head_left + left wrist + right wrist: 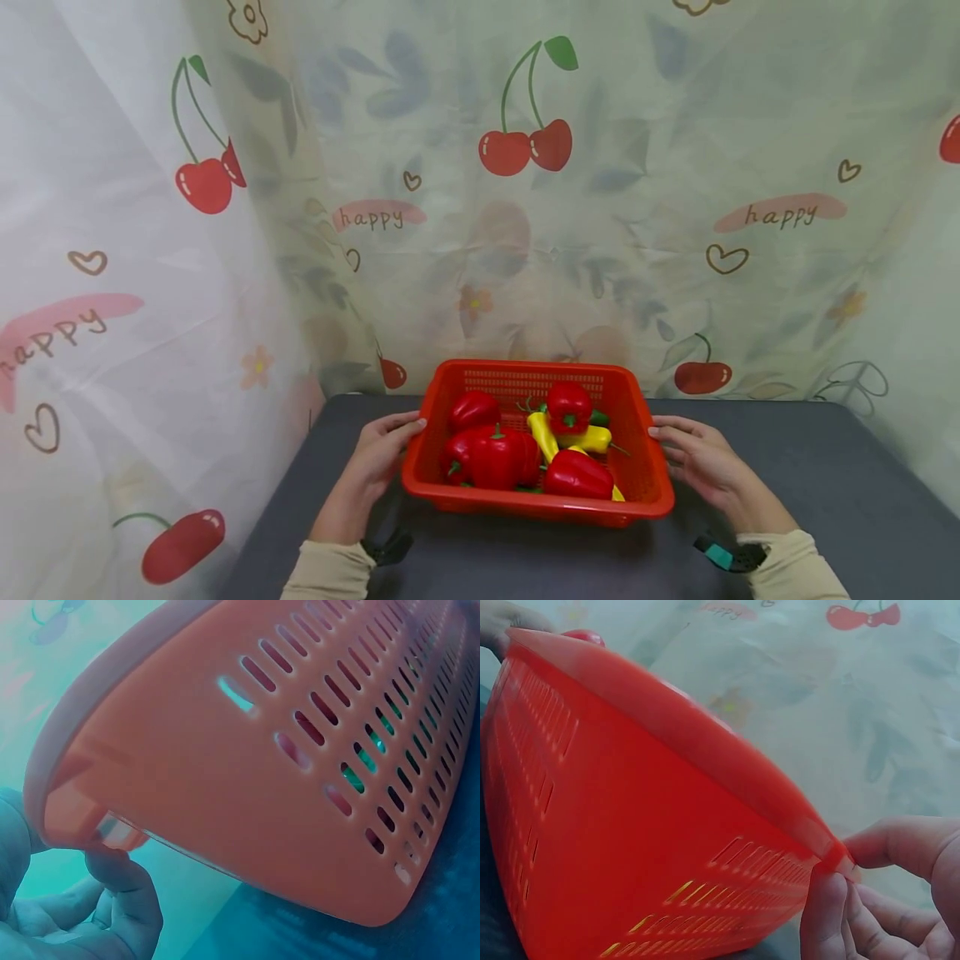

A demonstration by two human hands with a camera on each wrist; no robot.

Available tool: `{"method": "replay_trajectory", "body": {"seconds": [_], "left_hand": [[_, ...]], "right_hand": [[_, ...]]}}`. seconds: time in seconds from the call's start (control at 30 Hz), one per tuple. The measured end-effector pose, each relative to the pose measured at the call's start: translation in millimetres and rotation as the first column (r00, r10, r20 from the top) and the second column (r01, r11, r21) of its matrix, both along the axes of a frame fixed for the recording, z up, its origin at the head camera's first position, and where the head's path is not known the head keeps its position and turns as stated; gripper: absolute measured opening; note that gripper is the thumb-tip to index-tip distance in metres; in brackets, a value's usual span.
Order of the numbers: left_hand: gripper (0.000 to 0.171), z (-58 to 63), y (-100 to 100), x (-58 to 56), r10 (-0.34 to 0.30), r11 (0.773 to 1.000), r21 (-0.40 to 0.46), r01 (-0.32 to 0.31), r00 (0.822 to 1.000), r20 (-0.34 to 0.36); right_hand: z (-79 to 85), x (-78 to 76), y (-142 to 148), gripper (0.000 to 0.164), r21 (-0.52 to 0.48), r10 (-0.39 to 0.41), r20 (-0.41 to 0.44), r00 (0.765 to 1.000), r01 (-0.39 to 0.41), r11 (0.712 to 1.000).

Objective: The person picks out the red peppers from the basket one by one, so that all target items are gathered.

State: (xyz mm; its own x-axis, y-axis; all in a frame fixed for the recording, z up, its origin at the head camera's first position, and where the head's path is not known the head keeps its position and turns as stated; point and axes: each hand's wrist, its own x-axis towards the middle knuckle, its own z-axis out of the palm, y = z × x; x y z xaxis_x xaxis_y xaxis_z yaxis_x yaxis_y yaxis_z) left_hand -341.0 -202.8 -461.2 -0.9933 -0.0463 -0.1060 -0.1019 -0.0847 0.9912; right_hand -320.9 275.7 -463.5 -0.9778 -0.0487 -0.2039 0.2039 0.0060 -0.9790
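Hands [384,450] [705,462] on red basket [540,503] (peppers [493,460] inside)

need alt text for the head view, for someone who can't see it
A red plastic basket of red bell peppers and slender yellow peppers is held at opposite ends by a person's left-hand grip and right-hand grip. Below is a dark tabletop; behind hangs a pale cherry-printed sheet.

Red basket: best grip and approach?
The red basket is probably best held by its rim at the left and right ends, one hand from each side: the rim juts outward, giving an underhold, and peppers occupy the inside. The left hand and right hand pinch it there.
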Motion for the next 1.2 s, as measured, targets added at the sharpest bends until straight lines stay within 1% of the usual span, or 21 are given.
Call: {"method": "replay_trajectory", "body": {"seconds": [0.2,0.27,0.43,0.53,0.73,0.93,1.2], "left_hand": [[0.042,-1.0,14,3.4,-0.031,0.999,0.009,0.031,1.000,0.005],[0.042,-0.9,19,4.8,-0.049,0.999,0.011,0.049,0.999,0.004],[0.043,-0.1,28,7.2,-0.083,0.997,0.007,0.083,0.997,0.009],[0.043,-0.1,31,8.4,-0.090,0.996,-0.001,0.090,0.996,0.020],[0.042,0.0,33,11.2,-0.099,0.995,0.007,0.099,0.995,0.032],[0.040,-1.0,33,9.9,-0.103,0.995,0.023,0.102,0.994,0.033],[0.042,-1.1,32,8.2,-0.114,0.993,0.018,0.114,0.993,0.034]], "right_hand": [[-3.1,3.6,19,0.051,0.000,0.023,0.004,1.000,-0.023,1.000],[-4.4,4.9,26,0.047,-0.003,0.028,0.003,1.000,-0.028,1.000],[-5.8,7.8,39,0.032,-0.035,0.033,0.005,0.999,-0.033,0.999],[-5.8,8.9,42,0.029,-0.045,0.038,0.001,0.999,-0.038,0.998],[-6.2,11.1,45,0.031,-0.053,0.036,0.004,0.999,-0.036,0.998],[-4.4,12.5,45,0.033,-0.047,0.039,-0.005,0.999,-0.039,0.998],[1.3,13.3,45,0.049,0.048,0.037,-0.043,0.998,-0.035,0.998]]}}
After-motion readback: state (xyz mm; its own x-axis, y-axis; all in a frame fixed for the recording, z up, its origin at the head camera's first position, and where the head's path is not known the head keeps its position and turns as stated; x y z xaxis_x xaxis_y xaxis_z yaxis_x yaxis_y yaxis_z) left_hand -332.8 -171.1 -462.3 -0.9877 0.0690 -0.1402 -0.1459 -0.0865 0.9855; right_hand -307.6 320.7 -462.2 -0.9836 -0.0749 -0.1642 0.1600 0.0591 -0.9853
